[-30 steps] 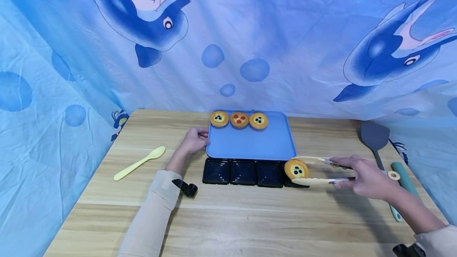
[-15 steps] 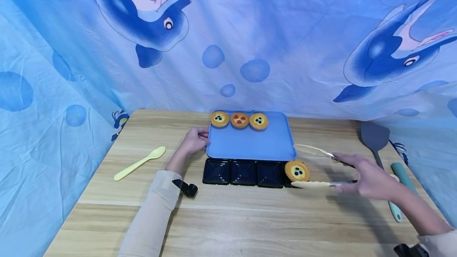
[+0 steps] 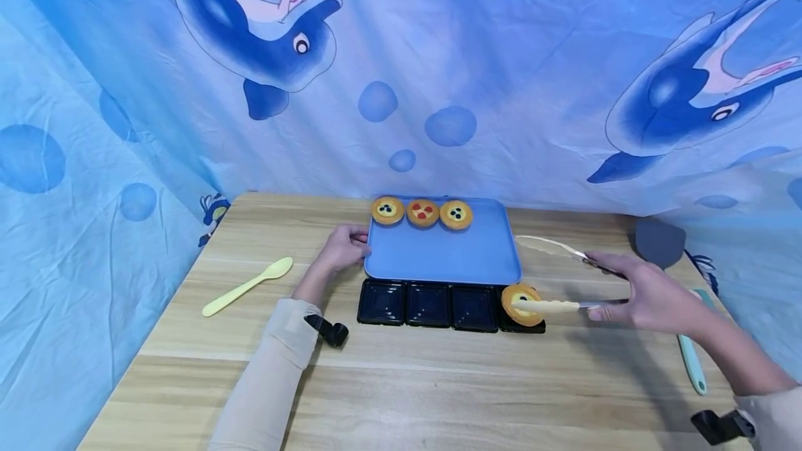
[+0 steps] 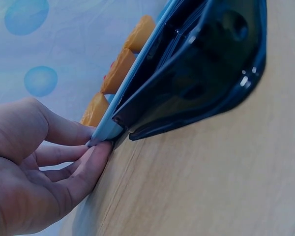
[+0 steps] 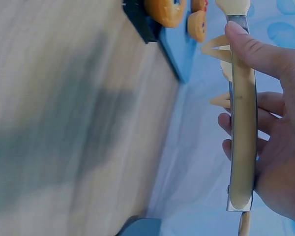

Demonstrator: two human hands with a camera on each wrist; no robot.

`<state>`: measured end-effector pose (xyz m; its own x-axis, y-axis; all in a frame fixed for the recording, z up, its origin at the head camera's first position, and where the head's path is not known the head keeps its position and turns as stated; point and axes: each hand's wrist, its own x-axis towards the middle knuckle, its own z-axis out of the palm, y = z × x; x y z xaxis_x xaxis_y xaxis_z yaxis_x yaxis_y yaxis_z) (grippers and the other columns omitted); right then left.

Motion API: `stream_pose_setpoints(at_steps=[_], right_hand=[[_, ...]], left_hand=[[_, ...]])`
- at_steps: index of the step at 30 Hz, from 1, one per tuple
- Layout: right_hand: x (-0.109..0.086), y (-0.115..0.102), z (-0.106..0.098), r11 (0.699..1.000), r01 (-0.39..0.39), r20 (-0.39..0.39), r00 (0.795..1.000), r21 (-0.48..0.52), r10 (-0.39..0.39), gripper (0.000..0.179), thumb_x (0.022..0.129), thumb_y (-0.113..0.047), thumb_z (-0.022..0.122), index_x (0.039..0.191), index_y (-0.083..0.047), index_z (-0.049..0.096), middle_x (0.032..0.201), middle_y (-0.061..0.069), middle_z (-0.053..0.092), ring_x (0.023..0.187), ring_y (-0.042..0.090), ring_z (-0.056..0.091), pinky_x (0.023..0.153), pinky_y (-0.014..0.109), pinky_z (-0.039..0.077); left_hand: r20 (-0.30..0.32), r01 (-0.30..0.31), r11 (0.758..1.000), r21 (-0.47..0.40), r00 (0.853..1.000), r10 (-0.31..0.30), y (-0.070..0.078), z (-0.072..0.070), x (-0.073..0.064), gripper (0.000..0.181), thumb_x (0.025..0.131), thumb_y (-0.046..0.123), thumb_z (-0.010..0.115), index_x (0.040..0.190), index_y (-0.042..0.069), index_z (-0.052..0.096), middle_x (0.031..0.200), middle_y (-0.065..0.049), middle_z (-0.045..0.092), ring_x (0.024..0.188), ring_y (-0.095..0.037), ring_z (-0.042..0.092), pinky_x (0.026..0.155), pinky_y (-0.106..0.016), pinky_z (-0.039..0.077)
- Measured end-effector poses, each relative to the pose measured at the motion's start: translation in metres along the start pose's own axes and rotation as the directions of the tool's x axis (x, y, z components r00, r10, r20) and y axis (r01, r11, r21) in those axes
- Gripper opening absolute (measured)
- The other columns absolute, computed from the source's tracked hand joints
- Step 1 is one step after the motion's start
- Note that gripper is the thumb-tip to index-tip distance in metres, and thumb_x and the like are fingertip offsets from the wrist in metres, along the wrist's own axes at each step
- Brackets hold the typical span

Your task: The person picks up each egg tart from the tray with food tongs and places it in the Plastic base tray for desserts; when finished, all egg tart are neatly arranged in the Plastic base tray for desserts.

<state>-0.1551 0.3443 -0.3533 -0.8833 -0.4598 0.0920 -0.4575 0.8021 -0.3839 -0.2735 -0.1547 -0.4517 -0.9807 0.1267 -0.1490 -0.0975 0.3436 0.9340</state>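
Observation:
My left hand (image 3: 341, 248) pinches the left edge of a blue tray (image 3: 438, 256); the left wrist view shows thumb and fingers on its rim. Three tarts line the tray's far side: a blueberry tart (image 3: 387, 210), a red-topped tart (image 3: 423, 213) and another blueberry tart (image 3: 456, 214). In front lies a black compartment tray (image 3: 429, 305). Its rightmost compartment bears a blueberry tart (image 3: 517, 314), tilted or overhanging slightly. My right hand (image 3: 651, 294) grips cream-tipped tongs (image 5: 243, 128), spread apart. In the head view their nearer arm crosses over this tart; contact cannot be told.
A pale yellow spoon (image 3: 247, 287) lies on the wooden table (image 3: 401, 395) at left. At right are a dark grey spatula (image 3: 660, 242) and a teal handle (image 3: 692, 366), partly behind my right arm. A blue dolphin-print cloth (image 3: 532, 75) hangs behind the table.
The tongs have spread off the tart in the rightmost compartment, and my right hand has risen slightly with them. My left hand stays at the tray's edge.

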Motion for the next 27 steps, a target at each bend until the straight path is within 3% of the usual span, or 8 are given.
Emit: stream_pose_setpoints(at_steps=[12,15,17,20,22,23,26,27], right_hand=[[0.060,-0.005,-0.015,0.997,0.066,-0.024,0.997,-0.044,-0.067,0.100,0.075,-0.043,0.086,0.147,0.007,0.039,0.142,0.031,0.046,0.125,0.052,0.045,0.092,0.069,0.043],[0.080,-0.003,-0.012,0.996,0.077,-0.014,0.997,-0.032,-0.078,0.099,0.076,-0.044,0.085,0.148,0.006,0.038,0.143,0.030,0.047,0.099,0.037,0.063,0.086,0.057,0.049],[0.091,-0.002,-0.009,0.998,0.066,-0.004,0.998,-0.016,-0.066,0.100,0.076,-0.045,0.085,0.149,0.006,0.038,0.143,0.030,0.047,0.096,0.036,0.063,0.082,0.053,0.049],[0.107,-0.001,-0.003,0.999,0.033,0.010,0.999,0.023,-0.033,0.102,0.076,-0.045,0.085,0.150,0.004,0.036,0.144,0.028,0.046,0.074,0.031,0.060,0.078,0.048,0.048],[0.117,0.000,0.002,0.999,0.016,0.021,1.000,0.046,-0.017,0.102,0.076,-0.044,0.085,0.150,0.004,0.035,0.146,0.028,0.044,0.076,0.033,0.060,0.080,0.050,0.047],[0.121,0.001,0.005,0.999,0.009,0.027,1.000,0.049,-0.011,0.102,0.076,-0.044,0.085,0.151,0.004,0.035,0.146,0.028,0.044,0.066,0.028,0.055,0.077,0.047,0.046],[0.135,0.003,0.011,0.997,0.002,0.048,0.999,0.075,-0.006,0.102,0.076,-0.043,0.085,0.151,0.004,0.034,0.147,0.028,0.042,0.058,0.023,0.048,0.078,0.048,0.044],[0.139,0.004,0.013,0.997,0.004,0.051,0.999,0.080,-0.008,0.102,0.076,-0.043,0.086,0.151,0.003,0.034,0.148,0.028,0.041,0.068,0.025,0.055,0.082,0.050,0.046]], left_hand=[[-0.004,-0.005,0.999,-0.043,1.000,0.004,0.001,0.000,-0.001,0.046,0.083,-0.012,0.060,0.130,-0.015,0.054,0.108,-0.024,0.060,0.087,-0.026,0.063,0.069,-0.033,0.061],[-0.005,-0.003,0.999,-0.051,1.000,0.002,0.001,0.000,-0.002,0.046,0.084,-0.012,0.060,0.130,-0.014,0.055,0.109,-0.025,0.061,0.087,-0.026,0.062,0.069,-0.033,0.061],[-0.007,-0.005,0.999,-0.045,1.000,0.004,0.000,0.001,-0.002,0.046,0.084,-0.012,0.060,0.130,-0.014,0.055,0.109,-0.025,0.061,0.088,-0.026,0.063,0.069,-0.033,0.061],[-0.009,-0.004,0.999,-0.036,1.000,0.004,-0.001,0.001,-0.001,0.046,0.086,-0.011,0.060,0.131,-0.013,0.054,0.110,-0.024,0.061,0.088,-0.027,0.063,0.068,-0.033,0.061],[-0.009,-0.001,0.999,-0.036,1.000,0.001,-0.002,0.001,0.000,0.046,0.086,-0.011,0.060,0.131,-0.013,0.055,0.110,-0.023,0.062,0.088,-0.026,0.063,0.068,-0.033,0.061],[-0.007,0.000,0.999,-0.037,1.000,0.000,-0.003,0.001,0.001,0.046,0.086,-0.011,0.060,0.131,-0.013,0.054,0.110,-0.023,0.062,0.089,-0.026,0.062,0.068,-0.033,0.061],[-0.008,0.005,0.999,-0.038,1.000,-0.005,-0.003,0.000,0.001,0.046,0.086,-0.010,0.060,0.132,-0.012,0.055,0.111,-0.023,0.062,0.090,-0.027,0.062,0.069,-0.033,0.061],[-0.009,0.005,0.999,-0.037,1.000,-0.005,-0.003,0.000,0.001,0.046,0.086,-0.010,0.060,0.132,-0.011,0.055,0.111,-0.023,0.062,0.091,-0.027,0.062,0.069,-0.033,0.061]])
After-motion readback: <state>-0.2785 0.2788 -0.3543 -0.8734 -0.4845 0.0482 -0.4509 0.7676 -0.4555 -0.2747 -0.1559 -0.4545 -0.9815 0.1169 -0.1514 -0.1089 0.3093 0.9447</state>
